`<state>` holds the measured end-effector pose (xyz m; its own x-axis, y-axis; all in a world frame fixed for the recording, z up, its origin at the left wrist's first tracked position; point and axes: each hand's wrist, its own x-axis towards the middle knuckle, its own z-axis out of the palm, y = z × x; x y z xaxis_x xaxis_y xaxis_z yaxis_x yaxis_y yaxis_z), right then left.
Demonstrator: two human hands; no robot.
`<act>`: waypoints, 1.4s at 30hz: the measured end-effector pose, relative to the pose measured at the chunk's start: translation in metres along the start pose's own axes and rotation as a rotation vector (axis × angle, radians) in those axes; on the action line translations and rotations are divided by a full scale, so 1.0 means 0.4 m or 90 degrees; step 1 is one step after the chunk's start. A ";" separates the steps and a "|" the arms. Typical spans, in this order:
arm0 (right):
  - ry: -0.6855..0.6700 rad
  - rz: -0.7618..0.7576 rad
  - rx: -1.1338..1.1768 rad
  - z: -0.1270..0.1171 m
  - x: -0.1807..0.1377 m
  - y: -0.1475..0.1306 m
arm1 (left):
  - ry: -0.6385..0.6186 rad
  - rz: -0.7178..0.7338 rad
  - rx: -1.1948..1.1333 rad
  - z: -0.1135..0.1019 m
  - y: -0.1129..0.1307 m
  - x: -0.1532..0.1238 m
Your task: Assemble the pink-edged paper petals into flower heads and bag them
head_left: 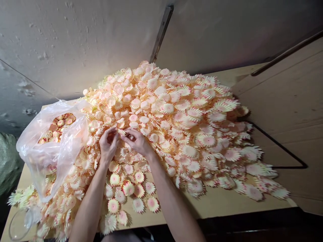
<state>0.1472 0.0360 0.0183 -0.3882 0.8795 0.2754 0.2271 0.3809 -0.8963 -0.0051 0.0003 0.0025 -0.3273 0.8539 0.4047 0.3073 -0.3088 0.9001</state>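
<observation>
A big heap of cream and pink artificial flower heads (176, 124) covers a wooden table (217, 201). Both my hands meet over the near left part of the heap. My left hand (108, 144) has its fingers curled and pinched together on a small flower piece. My right hand (136, 141) is closed in a pinch right beside it, fingertips touching the same spot. What exactly sits between the fingertips is too small to make out clearly. A clear plastic bag (50, 148) holding more flower heads lies just left of my left hand.
A flat cardboard sheet (290, 111) leans at the right of the table. A grey wall (75, 40) rises behind the heap. A clear plastic container (20, 225) stands at the table's near left corner. Loose flower heads (131, 198) lie along the front edge.
</observation>
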 end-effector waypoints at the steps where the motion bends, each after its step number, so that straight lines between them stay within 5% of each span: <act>1: -0.001 0.011 0.010 0.001 0.000 0.002 | 0.004 0.008 0.019 -0.001 -0.002 0.001; 5: 0.001 0.052 0.051 0.002 -0.001 0.005 | 0.037 0.014 0.076 -0.007 0.002 0.007; 19: -0.116 -0.086 -0.139 0.007 -0.008 0.014 | 0.099 -0.003 0.035 -0.006 0.011 0.005; 34: 0.011 0.049 -0.049 0.002 0.001 0.011 | 0.095 -0.038 -0.021 -0.011 0.026 0.000; 42: 0.029 0.034 -0.009 0.003 -0.001 0.007 | 0.051 -0.032 -0.024 -0.014 0.025 -0.003</act>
<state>0.1468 0.0365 0.0153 -0.3342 0.9106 0.2431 0.2586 0.3366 -0.9054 -0.0065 -0.0063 0.0120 -0.4129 0.8328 0.3686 0.2554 -0.2826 0.9246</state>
